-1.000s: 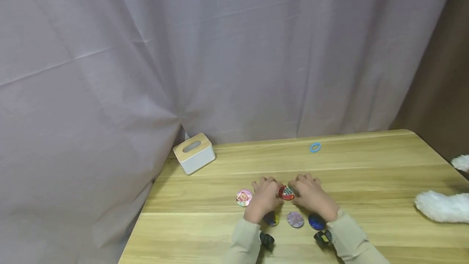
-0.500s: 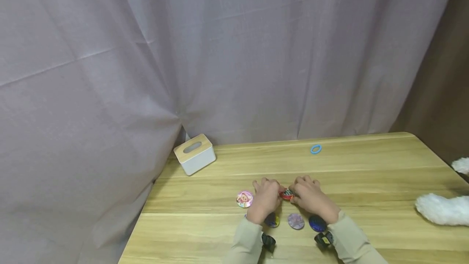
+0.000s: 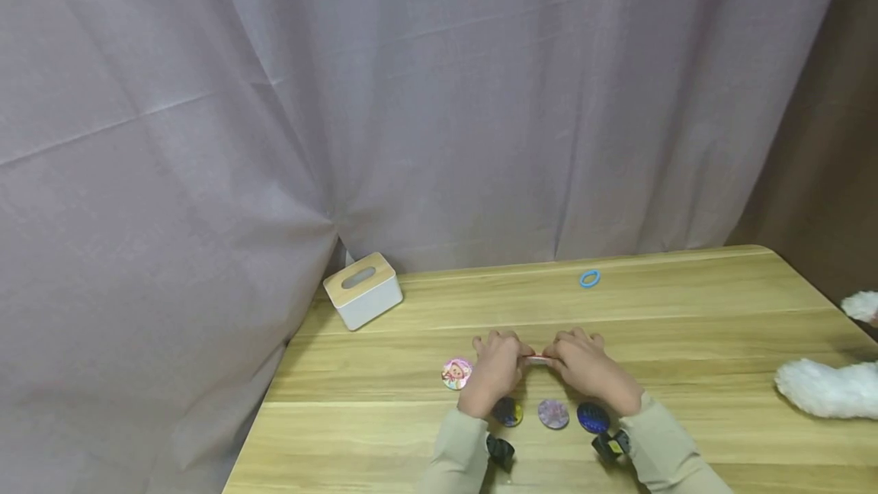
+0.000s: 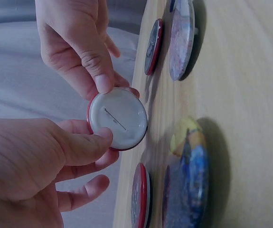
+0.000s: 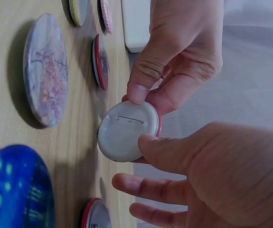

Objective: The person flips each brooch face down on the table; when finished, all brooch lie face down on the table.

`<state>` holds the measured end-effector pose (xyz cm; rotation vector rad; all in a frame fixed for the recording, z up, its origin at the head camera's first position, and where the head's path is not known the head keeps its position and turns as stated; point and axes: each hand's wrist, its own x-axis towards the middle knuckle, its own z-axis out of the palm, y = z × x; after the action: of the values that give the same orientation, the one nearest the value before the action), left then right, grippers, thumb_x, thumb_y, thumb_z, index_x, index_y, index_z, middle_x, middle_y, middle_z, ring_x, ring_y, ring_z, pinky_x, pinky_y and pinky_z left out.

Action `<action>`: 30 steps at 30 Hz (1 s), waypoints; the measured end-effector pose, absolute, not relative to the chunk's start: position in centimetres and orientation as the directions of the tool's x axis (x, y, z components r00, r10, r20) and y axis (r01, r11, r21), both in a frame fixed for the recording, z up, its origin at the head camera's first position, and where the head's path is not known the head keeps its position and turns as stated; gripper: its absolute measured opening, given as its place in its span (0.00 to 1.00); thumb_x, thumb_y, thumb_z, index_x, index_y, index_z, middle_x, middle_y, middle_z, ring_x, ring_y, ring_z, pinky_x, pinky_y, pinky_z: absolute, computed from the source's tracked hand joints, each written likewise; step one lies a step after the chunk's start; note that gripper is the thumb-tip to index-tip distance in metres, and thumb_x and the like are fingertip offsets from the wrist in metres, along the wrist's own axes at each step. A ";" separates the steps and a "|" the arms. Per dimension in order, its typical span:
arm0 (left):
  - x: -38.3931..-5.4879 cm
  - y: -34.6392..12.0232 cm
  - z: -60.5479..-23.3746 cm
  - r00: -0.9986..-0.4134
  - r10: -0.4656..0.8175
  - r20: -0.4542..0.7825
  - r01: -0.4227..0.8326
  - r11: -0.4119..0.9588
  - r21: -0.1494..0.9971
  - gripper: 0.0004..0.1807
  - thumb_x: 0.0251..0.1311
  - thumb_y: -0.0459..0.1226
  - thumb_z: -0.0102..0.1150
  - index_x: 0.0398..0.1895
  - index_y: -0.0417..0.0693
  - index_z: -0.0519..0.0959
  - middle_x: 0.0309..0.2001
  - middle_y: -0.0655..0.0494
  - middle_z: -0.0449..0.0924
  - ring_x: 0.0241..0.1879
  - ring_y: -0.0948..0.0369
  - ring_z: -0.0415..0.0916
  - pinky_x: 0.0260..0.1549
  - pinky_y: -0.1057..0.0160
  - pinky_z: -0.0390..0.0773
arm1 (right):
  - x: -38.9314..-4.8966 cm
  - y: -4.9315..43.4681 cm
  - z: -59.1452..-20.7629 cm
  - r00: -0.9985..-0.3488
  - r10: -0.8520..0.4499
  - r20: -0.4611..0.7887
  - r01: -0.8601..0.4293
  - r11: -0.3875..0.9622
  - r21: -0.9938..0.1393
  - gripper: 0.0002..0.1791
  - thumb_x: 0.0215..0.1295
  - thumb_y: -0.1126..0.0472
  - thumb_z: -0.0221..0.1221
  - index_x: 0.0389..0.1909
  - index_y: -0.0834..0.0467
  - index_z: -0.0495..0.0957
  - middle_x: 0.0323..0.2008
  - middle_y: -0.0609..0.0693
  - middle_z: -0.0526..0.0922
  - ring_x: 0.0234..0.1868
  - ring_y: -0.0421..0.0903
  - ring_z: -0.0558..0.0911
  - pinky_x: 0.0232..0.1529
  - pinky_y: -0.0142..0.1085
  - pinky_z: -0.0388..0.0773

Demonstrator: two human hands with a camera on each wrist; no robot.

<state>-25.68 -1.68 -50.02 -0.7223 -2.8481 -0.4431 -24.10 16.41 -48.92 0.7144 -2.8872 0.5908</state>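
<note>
The left hand [image 3: 498,368] pinched a badge [image 4: 122,113] jointly with the right hand [image 3: 584,366].
Leftmost stood the tissue box [image 3: 370,303], then a pink badge [image 3: 456,373] just beside the left hand. Each hand's thumb and fingers gripped the badge between them, its white pinned back showing in both wrist views. A lilac badge [image 3: 552,414] lay below it in the head view; farther right came a blue badge [image 3: 593,418] and a white fluffy thing [image 3: 826,389].

Here's a badge [image 3: 537,359] between left hand [image 3: 499,368] and right hand [image 3: 586,369], lower centre of the frame; three badges [image 3: 553,414] line up below, another badge [image 3: 456,373] just left! Behind, on the table [image 3: 686,326]: box [image 3: 373,302] left of centre, band [image 3: 582,283] right.
</note>
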 end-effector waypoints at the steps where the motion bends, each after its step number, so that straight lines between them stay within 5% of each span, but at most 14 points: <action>1: -25.7 -1.7 -50.0 -0.868 0.440 0.231 0.490 0.835 0.248 0.08 0.59 0.37 0.68 0.37 0.63 0.91 0.35 0.66 0.83 0.35 0.62 0.70 0.37 0.57 0.59 | -24.1 16.4 -48.9 -0.886 -0.421 0.193 -0.463 0.813 -0.352 0.05 0.67 0.60 0.62 0.33 0.53 0.86 0.32 0.45 0.75 0.38 0.51 0.71 0.39 0.54 0.62; 16: -26.2 -1.8 -50.0 -0.850 0.456 0.264 0.524 0.788 0.324 0.03 0.58 0.39 0.70 0.35 0.57 0.89 0.34 0.67 0.87 0.37 0.63 0.73 0.44 0.52 0.64 | -24.1 16.0 -49.6 -0.897 -0.383 0.220 -0.440 0.816 -0.375 0.04 0.62 0.66 0.63 0.37 0.58 0.84 0.32 0.46 0.76 0.38 0.50 0.71 0.44 0.57 0.63; 30: -26.4 -1.3 -50.4 -0.883 0.422 0.207 0.470 0.799 0.374 0.12 0.52 0.37 0.75 0.36 0.53 0.80 0.24 0.70 0.75 0.37 0.63 0.67 0.41 0.58 0.60 | -24.2 15.7 -50.1 -0.930 -0.328 0.168 -0.367 0.868 -0.335 0.15 0.57 0.62 0.69 0.44 0.64 0.82 0.34 0.51 0.75 0.41 0.54 0.71 0.43 0.55 0.64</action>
<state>-26.36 -1.32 -50.38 -0.7148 -2.8719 -0.6419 -24.16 15.71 -50.12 0.5469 -2.9335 0.5584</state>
